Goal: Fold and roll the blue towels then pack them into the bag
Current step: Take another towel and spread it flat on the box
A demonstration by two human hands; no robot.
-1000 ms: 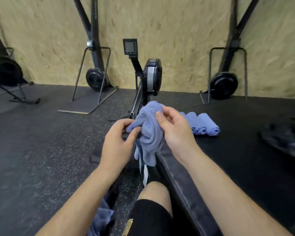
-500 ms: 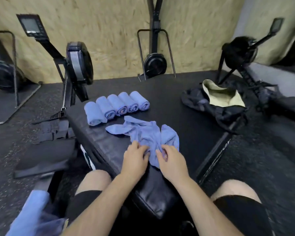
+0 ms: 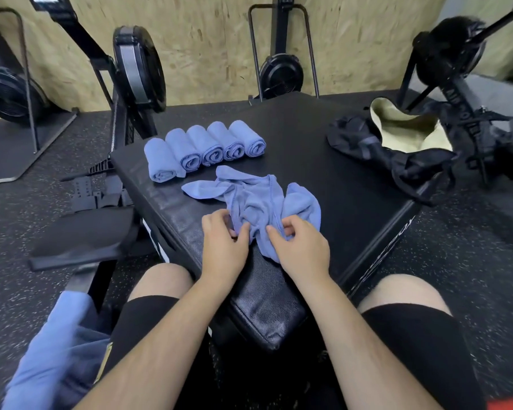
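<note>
Here the crumpled blue towel (image 3: pixel 258 199) lies bunched on the near part of the black padded box (image 3: pixel 323 179), just in front of the person's knees; the left hand (image 3: pixel 224 247) pinches its near edge between thumb and curled fingers, and the right hand (image 3: pixel 301 250) has its fingers curled into the cloth close beside, both grasping the same hem. Held so, at two points near together, the hands look set to find a corner and draw the cloth flat before any fold.

Five rolled towels (image 3: pixel 205 149) sit side by side toward the far left of the box, touching one another, spiral ends facing the person; lined up like that they are easy to gather in one go. The bag (image 3: pixel 397 140) slumps at the far right corner, mouth open and pale lining showing, ready to receive them but well apart from the row. A heap of blue cloth (image 3: pixel 57 350) by the left thigh is probably more towels waiting; it is too blurred to count.
</note>
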